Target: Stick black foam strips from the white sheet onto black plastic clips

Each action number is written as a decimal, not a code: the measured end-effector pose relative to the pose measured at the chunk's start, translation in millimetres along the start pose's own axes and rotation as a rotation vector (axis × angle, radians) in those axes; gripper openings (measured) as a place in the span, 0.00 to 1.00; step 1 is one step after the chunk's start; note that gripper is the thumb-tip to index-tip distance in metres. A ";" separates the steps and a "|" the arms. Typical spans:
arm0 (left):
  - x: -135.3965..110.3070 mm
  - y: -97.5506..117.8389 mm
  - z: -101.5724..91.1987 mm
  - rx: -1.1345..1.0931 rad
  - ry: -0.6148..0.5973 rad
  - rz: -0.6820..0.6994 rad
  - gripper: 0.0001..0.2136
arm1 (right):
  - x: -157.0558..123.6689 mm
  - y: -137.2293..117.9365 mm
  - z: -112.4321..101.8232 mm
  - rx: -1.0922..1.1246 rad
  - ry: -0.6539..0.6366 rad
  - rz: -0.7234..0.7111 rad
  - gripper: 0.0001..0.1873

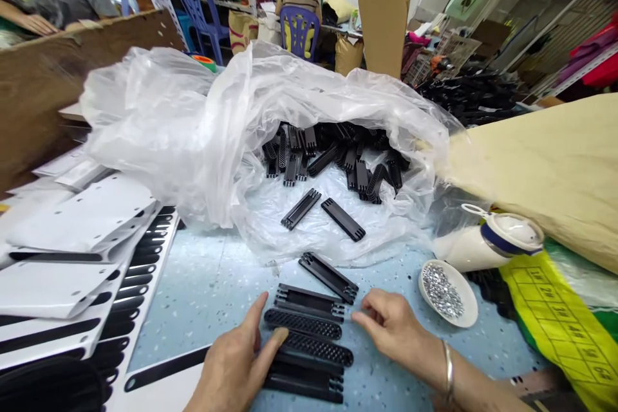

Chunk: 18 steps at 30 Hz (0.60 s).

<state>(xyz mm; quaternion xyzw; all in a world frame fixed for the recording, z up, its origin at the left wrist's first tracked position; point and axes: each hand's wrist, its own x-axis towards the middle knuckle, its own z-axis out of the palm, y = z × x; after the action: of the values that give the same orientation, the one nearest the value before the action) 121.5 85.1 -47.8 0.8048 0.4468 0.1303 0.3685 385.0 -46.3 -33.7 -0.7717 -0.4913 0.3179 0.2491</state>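
Observation:
Several black plastic strips lie in a column on the blue speckled table, among them a textured strip (303, 324) and a slotted strip (309, 301). My left hand (236, 357) is at their left ends, thumb and index finger spread, the thumb tip on a textured strip (318, 349). My right hand (396, 325) is beside their right ends, its fingers curled in and the thumb close to them; whatever they may hold is hidden. Another slotted strip (329, 278) lies slanted above the column. Two loose strips, one (301, 208) and the other (343, 219), rest on plastic film.
A clear plastic bag (217, 122) opens toward me, with black strips inside. Right of my right hand stand a white bowl (468, 309) of small metal parts and a cream bottle (463, 248). White sheets (82, 215) with black straps are stacked at left. Two people sit farther back.

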 end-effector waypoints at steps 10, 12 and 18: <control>22.9 15.2 -30.2 0.004 -0.045 0.363 0.19 | 22.1 -7.8 4.2 -0.315 0.042 -0.491 0.19; 21.4 8.3 -48.6 0.100 0.040 0.429 0.19 | 19.7 -5.6 3.9 -0.327 0.050 -0.516 0.22; -54.3 -44.7 -84.1 0.480 0.259 0.433 0.24 | 21.3 -4.4 0.6 -0.188 0.094 -0.545 0.18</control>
<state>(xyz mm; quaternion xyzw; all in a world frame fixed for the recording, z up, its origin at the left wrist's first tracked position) 17.5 95.6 -14.6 0.9213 0.3268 0.1976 0.0730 388.7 -25.0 -36.4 -0.6448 -0.6958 0.1561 0.2753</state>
